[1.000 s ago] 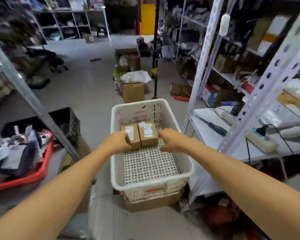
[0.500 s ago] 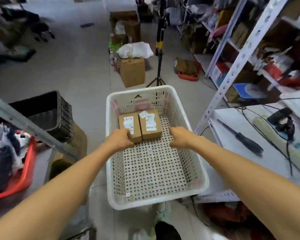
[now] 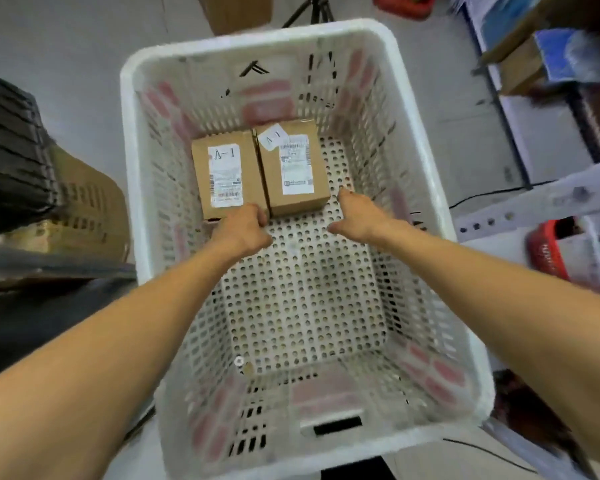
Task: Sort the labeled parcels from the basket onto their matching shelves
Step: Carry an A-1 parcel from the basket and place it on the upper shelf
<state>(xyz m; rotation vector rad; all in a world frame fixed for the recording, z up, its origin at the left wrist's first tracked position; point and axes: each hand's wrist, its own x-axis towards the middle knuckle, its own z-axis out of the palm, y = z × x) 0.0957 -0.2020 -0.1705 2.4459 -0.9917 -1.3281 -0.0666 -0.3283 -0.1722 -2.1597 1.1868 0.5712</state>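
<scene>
A white perforated basket fills the view. Two brown cardboard parcels lie side by side on its floor at the far end. The left parcel has a white label reading A-1. The right parcel has a shipping label and a small handwritten sticker. My left hand is curled over the near edge of the left parcel, covering its near right corner. My right hand has its fingers spread, with a fingertip at the near right corner of the right parcel. Both parcels rest on the basket floor.
A black crate sits on a cardboard box left of the basket. A white perforated shelf upright and a red basket are on the right. Beyond the basket stand another cardboard box and tripod legs.
The view has tilted down and moved closer over the basket. My left hand slid to the left parcel's near edge. My right hand has opened beside the right parcel.
</scene>
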